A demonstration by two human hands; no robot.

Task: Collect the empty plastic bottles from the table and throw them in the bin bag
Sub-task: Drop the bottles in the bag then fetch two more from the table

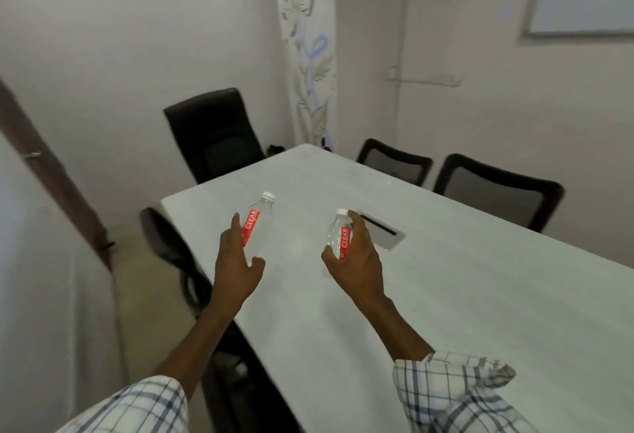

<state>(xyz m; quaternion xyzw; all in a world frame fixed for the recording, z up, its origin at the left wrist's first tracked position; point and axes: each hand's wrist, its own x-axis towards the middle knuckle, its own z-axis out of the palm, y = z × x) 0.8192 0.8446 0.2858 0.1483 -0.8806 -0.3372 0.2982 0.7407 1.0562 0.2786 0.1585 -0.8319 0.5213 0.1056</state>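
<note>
Two clear plastic bottles with white caps and red "CLEAR" labels are held above the white table [446,295]. My left hand [236,261] grips the left bottle [257,226] from below, its cap pointing up and away. My right hand [356,261] wraps around the right bottle [339,237], fingers over its side. Both bottles look empty. No bin bag is in view.
A grey cable hatch [384,232] is set into the tabletop just behind the right bottle. Black office chairs stand at the far end [212,134], along the right side [497,192] and at the left edge [164,244]. A brown door [51,171] is at the left.
</note>
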